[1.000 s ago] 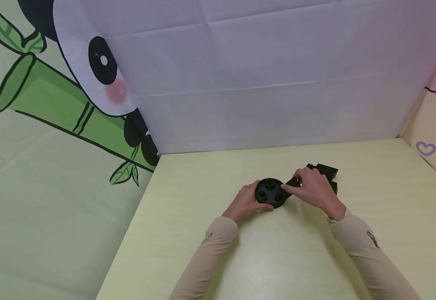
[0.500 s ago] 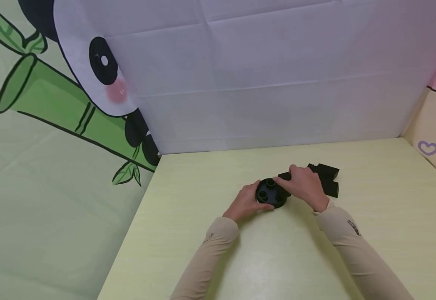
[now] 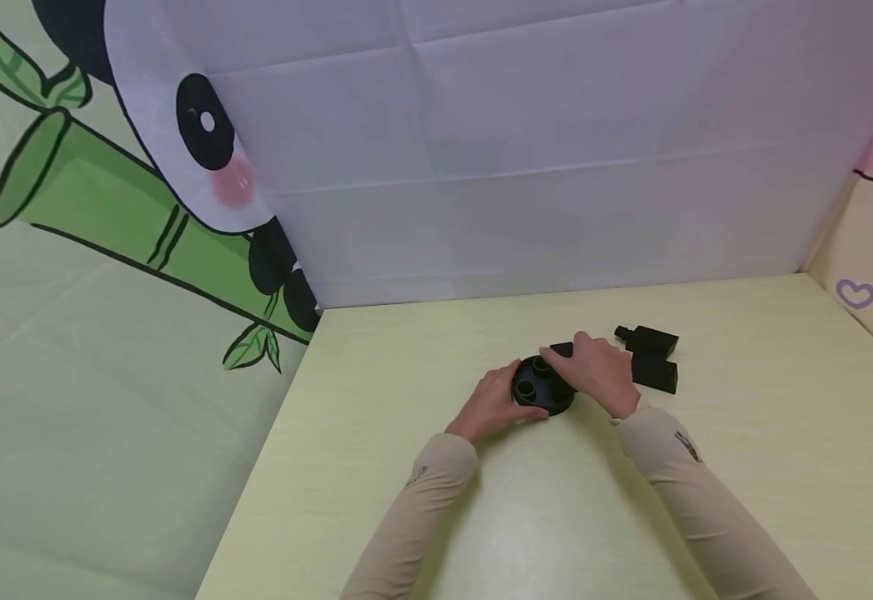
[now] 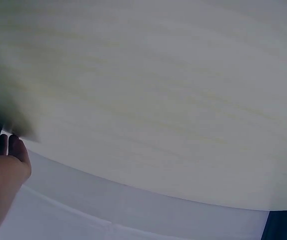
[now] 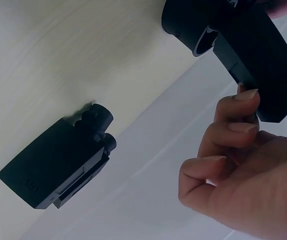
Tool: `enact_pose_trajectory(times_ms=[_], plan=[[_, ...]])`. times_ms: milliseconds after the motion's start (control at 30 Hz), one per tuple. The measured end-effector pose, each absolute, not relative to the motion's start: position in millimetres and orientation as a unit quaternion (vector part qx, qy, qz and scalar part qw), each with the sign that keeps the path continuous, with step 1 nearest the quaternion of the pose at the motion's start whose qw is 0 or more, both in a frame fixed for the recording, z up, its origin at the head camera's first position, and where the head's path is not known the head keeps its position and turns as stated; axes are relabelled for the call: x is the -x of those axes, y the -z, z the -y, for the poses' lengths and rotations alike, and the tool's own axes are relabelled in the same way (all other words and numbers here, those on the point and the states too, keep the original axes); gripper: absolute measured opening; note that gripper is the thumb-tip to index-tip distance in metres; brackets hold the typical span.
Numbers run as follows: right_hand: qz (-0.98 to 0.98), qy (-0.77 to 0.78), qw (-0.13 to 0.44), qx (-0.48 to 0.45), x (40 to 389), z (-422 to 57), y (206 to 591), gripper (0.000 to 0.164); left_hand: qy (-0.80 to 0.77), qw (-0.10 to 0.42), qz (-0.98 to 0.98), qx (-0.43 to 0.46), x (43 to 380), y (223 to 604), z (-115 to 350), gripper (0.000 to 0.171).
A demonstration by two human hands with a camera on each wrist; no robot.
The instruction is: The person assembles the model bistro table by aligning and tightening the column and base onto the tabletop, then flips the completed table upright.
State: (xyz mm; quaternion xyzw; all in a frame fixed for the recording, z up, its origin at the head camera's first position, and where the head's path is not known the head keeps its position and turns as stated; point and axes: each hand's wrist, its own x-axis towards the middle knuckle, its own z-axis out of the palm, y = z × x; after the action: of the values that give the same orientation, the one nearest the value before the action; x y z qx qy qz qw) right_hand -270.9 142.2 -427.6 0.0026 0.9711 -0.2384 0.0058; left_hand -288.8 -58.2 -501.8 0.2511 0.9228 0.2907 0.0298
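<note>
"Where's the round black base (image 3: 544, 402)?"
"Lower frame, right of centre; the left hand (image 3: 490, 406) grips its rim."
"And the right hand (image 3: 597, 371)?"
"Pinching a black block (image 5: 264, 60) over the base's right side; two more blocks (image 3: 654, 373) lie farther right."

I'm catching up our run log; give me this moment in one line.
left hand: holds round black base | right hand: grips black block at base | two other black blocks: on table, rightward

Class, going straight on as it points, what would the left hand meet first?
First, the round black base the left hand grips; beyond it, perhaps the black block in the right hand, depth unclear.
</note>
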Motion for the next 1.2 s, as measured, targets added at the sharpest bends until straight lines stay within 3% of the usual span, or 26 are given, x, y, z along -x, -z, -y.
enact_pose_trajectory(times_ms=[300, 633, 733, 933, 1200], plan=[[-0.967, 0.247, -0.02, 0.054, 265.4, -152.9, 432.2, 0.081, -0.289, 0.03, -0.922, -0.257, 288.5, 501.5, 57.3, 0.086], [-0.934, 0.295, -0.067, 0.188, 260.4, -171.3, 436.8, 0.054, -0.291, 0.032, -0.922, -0.253, 290.3, 502.5, 57.1, 0.085], [-0.939, 0.284, -0.083, 0.174, 260.1, -172.2, 438.9, 0.05, -0.296, 0.025, -0.919, -0.259, 290.3, 503.3, 58.0, 0.083], [-0.952, 0.263, -0.099, 0.121, 256.9, -172.4, 442.1, 0.06, -0.294, 0.025, -0.919, -0.263, 288.9, 504.8, 60.1, 0.082], [-0.949, 0.269, -0.104, 0.123, 251.7, -173.6, 442.6, 0.054, -0.297, 0.028, -0.918, -0.261, 286.7, 504.7, 62.1, 0.08]])
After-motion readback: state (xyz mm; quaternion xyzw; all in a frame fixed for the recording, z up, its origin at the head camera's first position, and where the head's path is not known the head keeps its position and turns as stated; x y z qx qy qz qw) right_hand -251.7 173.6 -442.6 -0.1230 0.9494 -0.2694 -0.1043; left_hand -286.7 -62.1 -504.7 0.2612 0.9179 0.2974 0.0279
